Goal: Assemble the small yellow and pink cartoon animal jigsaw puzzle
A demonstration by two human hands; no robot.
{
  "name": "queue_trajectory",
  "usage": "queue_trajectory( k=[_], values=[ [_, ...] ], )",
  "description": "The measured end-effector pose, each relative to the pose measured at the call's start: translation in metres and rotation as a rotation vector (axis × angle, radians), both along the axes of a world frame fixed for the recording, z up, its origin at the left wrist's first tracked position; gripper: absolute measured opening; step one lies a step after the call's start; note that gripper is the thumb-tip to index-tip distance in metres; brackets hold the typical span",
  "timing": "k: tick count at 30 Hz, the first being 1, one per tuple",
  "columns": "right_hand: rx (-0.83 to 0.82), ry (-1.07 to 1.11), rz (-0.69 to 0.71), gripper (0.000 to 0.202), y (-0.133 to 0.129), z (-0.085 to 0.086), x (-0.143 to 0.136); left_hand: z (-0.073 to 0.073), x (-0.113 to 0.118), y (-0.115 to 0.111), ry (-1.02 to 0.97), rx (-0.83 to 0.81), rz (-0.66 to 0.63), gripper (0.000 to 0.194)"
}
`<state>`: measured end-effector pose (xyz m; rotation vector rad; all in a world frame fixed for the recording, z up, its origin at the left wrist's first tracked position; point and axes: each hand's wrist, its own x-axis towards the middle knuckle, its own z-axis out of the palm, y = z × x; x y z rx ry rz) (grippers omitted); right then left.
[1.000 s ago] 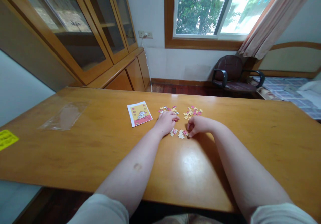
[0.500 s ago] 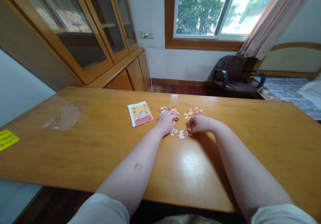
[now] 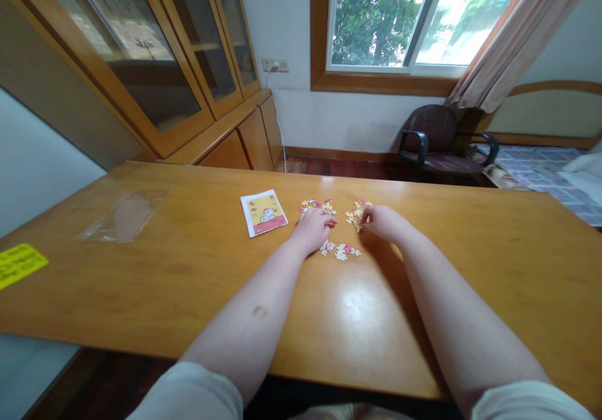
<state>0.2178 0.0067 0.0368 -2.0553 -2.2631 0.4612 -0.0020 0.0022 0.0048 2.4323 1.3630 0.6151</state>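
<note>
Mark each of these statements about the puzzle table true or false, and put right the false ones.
1. The picture card lies to the left of the loose puzzle pieces. True.
2. The right hand rests on the picture card. False: it is at the far right pile of pieces, well apart from the card.
3. The left hand lies palm down by the far left pile of pieces. True.
4. A clear plastic bag lies on the table's left part. True.
5. A small group of pieces lies in the bag. False: it lies on the bare table between the two hands.
6. The chair under the window is occupied. False: nobody sits in it.
</note>
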Motion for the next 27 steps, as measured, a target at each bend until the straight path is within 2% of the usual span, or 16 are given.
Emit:
queue_trajectory(
  k=[3,5,7,10,12,20,27],
  values=[
    [0.043,-0.003,-0.043,0.015,0.000,-0.001,0.000,0.000,0.000,0.000,0.003,-0.004,-0.001,0.034],
    [0.046,0.038,-0.005,0.014,-0.002,0.000,-0.002,0.000,0.000,0.000,0.007,-0.010,0.000,0.034],
    [-0.071,0.104,0.100,0.010,-0.006,0.002,-0.006,0.001,0.001,0.000,0.010,-0.017,0.005,0.033],
    [-0.324,0.162,0.260,0.019,-0.013,0.005,-0.013,0.002,0.001,-0.001,0.017,-0.018,0.008,0.033],
    [-0.383,0.124,0.303,0.021,-0.017,0.006,-0.018,0.003,0.001,-0.001,0.022,-0.017,0.008,0.032],
    [-0.340,0.019,0.250,0.012,-0.015,0.003,-0.015,0.003,0.001,-0.001,0.009,-0.008,0.002,0.032],
    [-0.173,-0.052,0.139,0.012,-0.005,0.006,-0.007,0.002,0.001,-0.001,0.012,-0.028,-0.003,0.035]
  ],
)
